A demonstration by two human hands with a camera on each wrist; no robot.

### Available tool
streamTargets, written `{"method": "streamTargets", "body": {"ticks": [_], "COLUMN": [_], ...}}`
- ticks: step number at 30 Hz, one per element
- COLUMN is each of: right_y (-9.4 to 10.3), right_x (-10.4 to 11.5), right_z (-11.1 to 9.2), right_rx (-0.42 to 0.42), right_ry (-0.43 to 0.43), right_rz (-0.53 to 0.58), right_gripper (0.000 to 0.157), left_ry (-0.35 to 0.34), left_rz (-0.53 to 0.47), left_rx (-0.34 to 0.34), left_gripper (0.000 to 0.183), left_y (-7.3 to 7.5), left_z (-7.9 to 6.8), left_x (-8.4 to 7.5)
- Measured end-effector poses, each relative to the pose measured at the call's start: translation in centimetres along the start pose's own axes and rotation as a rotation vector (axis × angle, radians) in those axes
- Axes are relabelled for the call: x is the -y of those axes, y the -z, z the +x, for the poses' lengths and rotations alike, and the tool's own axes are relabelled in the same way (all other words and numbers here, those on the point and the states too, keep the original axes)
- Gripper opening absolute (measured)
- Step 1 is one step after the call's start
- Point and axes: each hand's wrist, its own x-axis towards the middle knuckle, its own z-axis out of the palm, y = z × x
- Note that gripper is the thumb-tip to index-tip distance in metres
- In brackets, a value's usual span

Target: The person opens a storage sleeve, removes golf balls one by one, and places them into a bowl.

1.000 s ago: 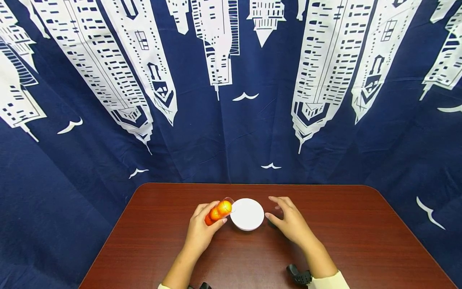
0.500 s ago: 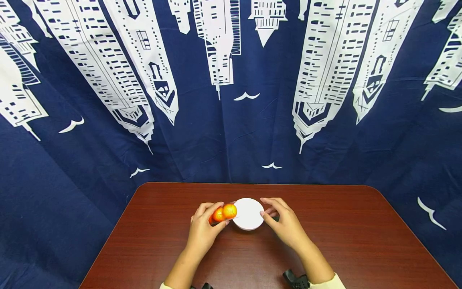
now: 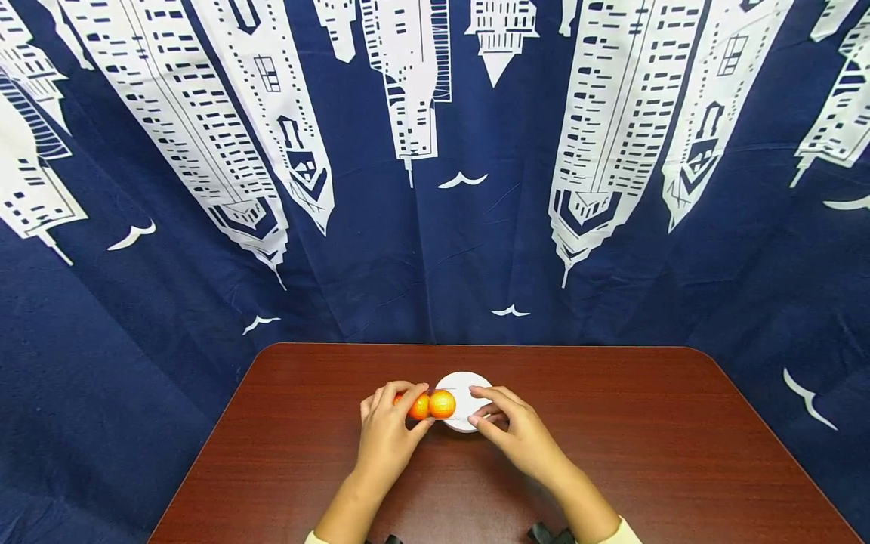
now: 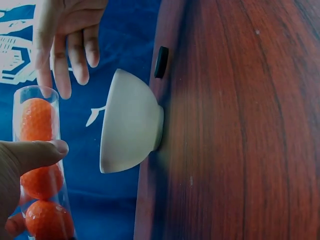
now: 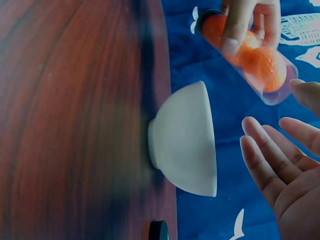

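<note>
My left hand [image 3: 390, 434] grips a clear plastic tube [image 5: 272, 99] with orange balls [image 3: 442, 404] lined up inside. The thumb lies along one side, the fingers on the other. Held nearly level, the tube points its uncovered end right, over the white bowl [image 4: 130, 122]. A dark cap or base [image 5: 207, 16] closes its other end. My right hand [image 3: 519, 438] hovers above the bowl's right side, fingers spread and loosely bent, holding nothing. Its fingertips are close to the tube's mouth; whether they touch it I cannot tell. The bowl stands upright on the table; its inside is partly covered in the head view.
A small black disc [image 4: 161, 62] lies on the brown wooden table [image 3: 612, 423] to the right of the bowl; my right hand hides it in the head view. Behind the table hangs a blue cloth [image 3: 421, 264] printed with white buildings and birds.
The tube has levelled out and moved right over the bowl, its balls shifting right with it. My right hand has come left from beside the bowl to above it.
</note>
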Motion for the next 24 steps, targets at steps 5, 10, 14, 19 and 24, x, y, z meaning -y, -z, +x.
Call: {"method": "streamTargets", "body": {"ticks": [5, 10, 14, 19, 24], "right_y": [-0.4, -0.7, -0.8, -1.0, -1.2], "right_x": [0.0, 0.1, 0.1, 0.1, 0.0], "right_z": [-0.2, -0.3, -0.5, -0.5, -0.4], "right_rx": [0.017, 0.032, 0.062, 0.048, 0.031], "right_ry": [0.006, -0.007, -0.035, -0.040, -0.037], "right_rz": [0.005, 0.029, 0.041, 0.067, 0.100], "right_gripper": [0.047, 0.048, 0.050, 0.049, 0.049], "left_ry": [-0.079, -0.144, -0.171, -0.185, -0.186], "left_rz": [0.064, 0.111, 0.131, 0.144, 0.153], "left_rx": [-0.019, -0.029, -0.038, -0.054, -0.062], "left_gripper": [0.058, 0.057, 0.057, 0.059, 0.060], "left_y": [0.0, 0.1, 0.2, 0.2, 0.2], "left_z": [0.0, 0.2, 0.2, 0.2, 0.2], "left_x": [-0.3, -0.5, -0.5, -0.6, -0.8]}}
